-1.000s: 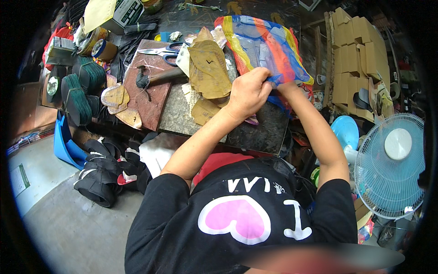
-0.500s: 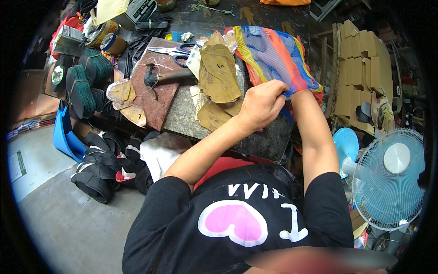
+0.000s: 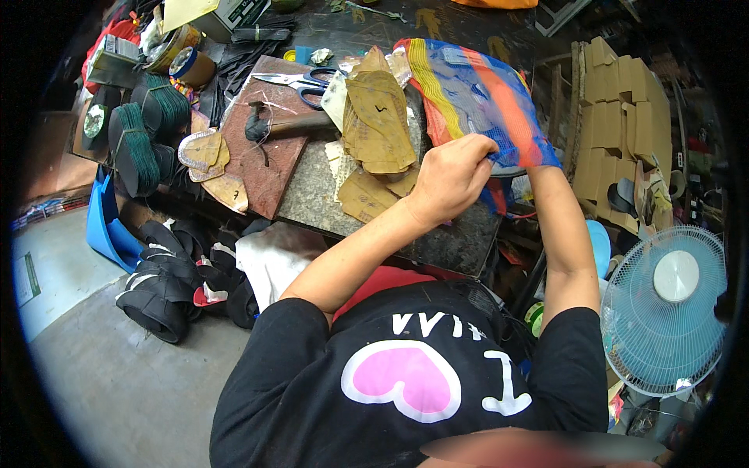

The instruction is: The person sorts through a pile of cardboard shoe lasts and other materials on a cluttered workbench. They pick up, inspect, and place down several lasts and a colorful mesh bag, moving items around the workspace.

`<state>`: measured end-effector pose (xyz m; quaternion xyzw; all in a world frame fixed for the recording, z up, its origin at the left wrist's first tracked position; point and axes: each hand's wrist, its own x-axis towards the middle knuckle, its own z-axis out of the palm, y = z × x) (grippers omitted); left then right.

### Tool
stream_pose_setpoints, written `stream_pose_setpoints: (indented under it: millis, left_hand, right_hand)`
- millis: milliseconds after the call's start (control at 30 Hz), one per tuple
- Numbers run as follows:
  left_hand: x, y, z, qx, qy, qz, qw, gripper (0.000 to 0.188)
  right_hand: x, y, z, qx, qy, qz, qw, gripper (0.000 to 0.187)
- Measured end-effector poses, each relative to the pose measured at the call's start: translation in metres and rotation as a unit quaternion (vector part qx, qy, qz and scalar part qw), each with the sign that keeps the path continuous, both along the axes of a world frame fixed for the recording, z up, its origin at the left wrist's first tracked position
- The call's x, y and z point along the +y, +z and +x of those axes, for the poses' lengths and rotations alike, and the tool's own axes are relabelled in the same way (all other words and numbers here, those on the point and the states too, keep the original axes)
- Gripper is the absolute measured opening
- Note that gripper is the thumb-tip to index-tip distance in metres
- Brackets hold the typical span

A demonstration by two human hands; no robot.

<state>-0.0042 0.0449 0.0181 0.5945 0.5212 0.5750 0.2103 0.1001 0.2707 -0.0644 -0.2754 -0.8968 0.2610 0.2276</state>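
My left hand [image 3: 456,173] is closed in a pinch on the near edge of a mesh bag [image 3: 468,86] striped blue, orange and yellow. Past the wrist [image 3: 548,181], my right hand is inside the bag's mouth, and the mesh hides its fingers. A dark curved edge shows at the mouth between the two hands; I cannot make out what it is. Left of the bag lies a stack of tan cut pattern pieces [image 3: 380,117], marked with pen. A hammer [image 3: 300,125] and scissors [image 3: 300,80] with blue handles rest on a reddish-brown board [image 3: 269,175].
Dark shoe forms wound with green cord [image 3: 139,152] stand at the left, by a brown jar [image 3: 193,69]. Black curved pieces [image 3: 160,300] are heaped below the bench. Cardboard boxes [image 3: 612,117] and a fan [image 3: 667,312] stand at the right.
My right hand and forearm have shifted to the right, drawing the bag's mouth wider. My left hand keeps its pinch in nearly the same spot.
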Motion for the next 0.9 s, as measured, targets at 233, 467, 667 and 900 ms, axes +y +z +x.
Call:
stream_pose_setpoints:
  millis: [233,467,667,900]
  left_hand:
    - [-0.005,0.004,-0.001,0.007,-0.002,0.007,1.0,0.017]
    - [-0.007,0.002,-0.004,0.002,0.006,-0.008,1.0,0.017]
    - [-0.004,0.0,-0.002,-0.004,-0.011,-0.016,1.0,0.017]
    - [-0.001,0.001,0.002,0.001,-0.012,-0.001,1.0,0.017]
  right_hand:
    - [0.018,-0.024,-0.042,-0.06,-0.042,0.107,0.992,0.055]
    - [0.022,-0.015,-0.044,-0.153,-0.028,0.144,0.977,0.062]
    - [0.008,-0.008,-0.022,-0.064,0.053,0.101,0.991,0.038]
    - [0.018,-0.012,-0.01,-0.066,0.043,0.105,0.991,0.035]
